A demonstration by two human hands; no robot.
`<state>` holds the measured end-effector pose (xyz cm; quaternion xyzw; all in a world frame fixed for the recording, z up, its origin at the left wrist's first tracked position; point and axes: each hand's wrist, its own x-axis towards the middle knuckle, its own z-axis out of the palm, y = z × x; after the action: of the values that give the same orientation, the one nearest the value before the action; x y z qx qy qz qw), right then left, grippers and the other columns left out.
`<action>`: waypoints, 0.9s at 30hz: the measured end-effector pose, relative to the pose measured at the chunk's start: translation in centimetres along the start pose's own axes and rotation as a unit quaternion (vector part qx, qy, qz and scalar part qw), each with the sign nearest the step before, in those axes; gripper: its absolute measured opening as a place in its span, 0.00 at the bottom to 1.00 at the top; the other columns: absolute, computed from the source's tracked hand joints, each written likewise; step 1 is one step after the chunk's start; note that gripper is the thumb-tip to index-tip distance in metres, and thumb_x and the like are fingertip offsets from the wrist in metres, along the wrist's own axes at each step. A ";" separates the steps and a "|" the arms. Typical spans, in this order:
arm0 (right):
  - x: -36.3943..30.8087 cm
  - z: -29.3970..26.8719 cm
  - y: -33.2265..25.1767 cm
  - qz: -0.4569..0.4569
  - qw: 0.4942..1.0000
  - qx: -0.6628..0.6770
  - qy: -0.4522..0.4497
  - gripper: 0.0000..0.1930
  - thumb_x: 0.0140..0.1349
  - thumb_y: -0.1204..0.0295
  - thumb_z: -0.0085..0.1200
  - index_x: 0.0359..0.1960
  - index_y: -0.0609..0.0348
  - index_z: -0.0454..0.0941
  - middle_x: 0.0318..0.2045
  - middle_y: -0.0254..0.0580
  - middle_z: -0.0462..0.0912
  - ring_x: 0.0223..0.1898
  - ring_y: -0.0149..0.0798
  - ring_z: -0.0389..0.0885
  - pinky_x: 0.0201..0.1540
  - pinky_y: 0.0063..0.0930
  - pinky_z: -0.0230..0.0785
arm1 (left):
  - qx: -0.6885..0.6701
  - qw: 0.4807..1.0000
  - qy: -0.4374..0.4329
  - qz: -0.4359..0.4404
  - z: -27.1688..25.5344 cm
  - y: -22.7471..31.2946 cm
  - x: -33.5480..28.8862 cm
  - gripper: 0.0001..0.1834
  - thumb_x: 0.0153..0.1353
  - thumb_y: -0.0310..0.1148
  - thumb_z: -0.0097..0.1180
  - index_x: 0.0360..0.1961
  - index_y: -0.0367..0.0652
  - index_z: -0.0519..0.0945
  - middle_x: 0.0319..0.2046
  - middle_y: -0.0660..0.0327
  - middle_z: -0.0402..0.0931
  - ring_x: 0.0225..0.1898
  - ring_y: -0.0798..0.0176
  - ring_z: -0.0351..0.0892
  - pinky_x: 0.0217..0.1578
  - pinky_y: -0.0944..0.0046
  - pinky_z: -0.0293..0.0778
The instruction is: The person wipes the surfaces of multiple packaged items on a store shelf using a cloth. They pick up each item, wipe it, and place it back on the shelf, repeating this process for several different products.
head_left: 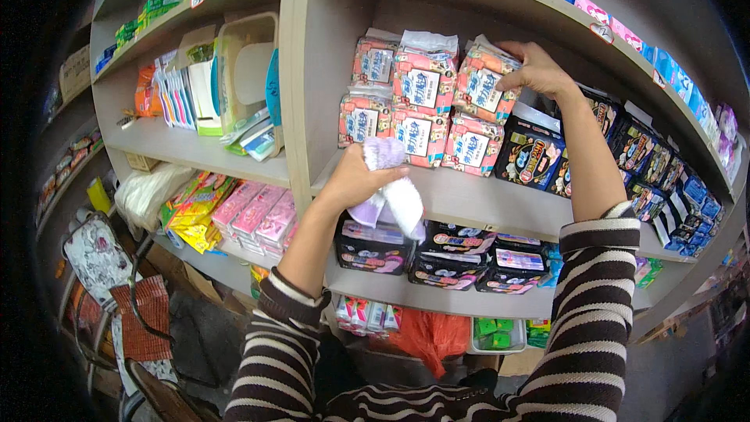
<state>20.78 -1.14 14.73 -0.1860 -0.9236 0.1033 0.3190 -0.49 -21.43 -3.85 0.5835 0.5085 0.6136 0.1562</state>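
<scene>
My left hand [355, 180] is closed round a bunched lavender and white cloth [406, 197], which hangs in front of the shelf edge. Higher up, my right hand [539, 72] grips the upper right pink pack [483, 86] in a stack of pink and white packs, fingers over its top and thumb on its front. That pack rests on another pink pack [471, 144]. More of the same packs stand to its left, two high, such as the middle one [422, 78].
Black packs [531, 148] fill the shelf to the right, with more black packs [445, 266] below. A grey upright divider [295, 70] separates the left shelves, which hold a clear plastic bin [226, 70] and pink tissue packs [254, 215]. A chair [141, 305] stands at lower left.
</scene>
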 end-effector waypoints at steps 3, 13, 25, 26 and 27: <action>0.4 0.9 0.3 0.030 0.998 0.011 -0.062 0.41 0.28 0.74 0.65 0.54 0.70 0.68 0.47 0.51 0.77 0.47 0.40 0.75 0.54 0.25 0.62 | -0.013 1.000 0.002 0.003 0.0 -0.5 0.1 0.18 0.43 0.30 0.70 0.34 0.36 0.76 0.28 0.60 0.78 0.30 0.66 0.78 0.34 0.64 0.74; -0.1 2.5 1.0 -0.003 0.989 -0.148 0.021 0.37 0.40 0.62 0.65 0.52 0.72 0.69 0.41 0.57 0.79 0.42 0.44 0.80 0.46 0.30 0.69 | -0.050 0.998 -0.036 0.005 0.0 -0.9 0.1 0.12 0.46 0.25 0.66 0.32 0.35 0.77 0.26 0.62 0.78 0.29 0.70 0.77 0.30 0.67 0.73; -1.7 3.7 -0.1 -0.075 0.948 -0.286 0.119 0.40 0.50 0.46 0.56 0.54 0.72 0.65 0.49 0.66 0.71 0.51 0.58 0.71 0.52 0.39 0.64 | -0.031 0.999 -0.041 0.008 0.1 -0.5 -0.1 0.10 0.47 0.27 0.66 0.28 0.34 0.77 0.23 0.61 0.79 0.26 0.69 0.78 0.28 0.68 0.73; -1.1 3.9 -1.1 -0.116 0.940 -0.281 0.152 0.41 0.49 0.46 0.56 0.54 0.72 0.65 0.49 0.66 0.71 0.51 0.58 0.71 0.53 0.40 0.64 | -0.029 0.999 -0.034 0.010 0.2 -0.5 -0.1 0.10 0.47 0.27 0.66 0.28 0.34 0.77 0.23 0.61 0.79 0.26 0.69 0.78 0.27 0.68 0.73; -0.5 4.3 -2.0 -0.129 0.936 -0.281 0.167 0.42 0.49 0.46 0.57 0.54 0.72 0.65 0.48 0.65 0.72 0.51 0.59 0.71 0.54 0.40 0.63 | -0.027 0.999 -0.027 0.012 0.2 -0.6 -0.1 0.10 0.47 0.27 0.66 0.28 0.34 0.77 0.23 0.61 0.79 0.26 0.69 0.78 0.27 0.68 0.73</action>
<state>17.88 -3.53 11.72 -0.1619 -0.8642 -0.2352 0.4143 -0.51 -21.15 -4.41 0.6014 0.4807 0.6127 0.1783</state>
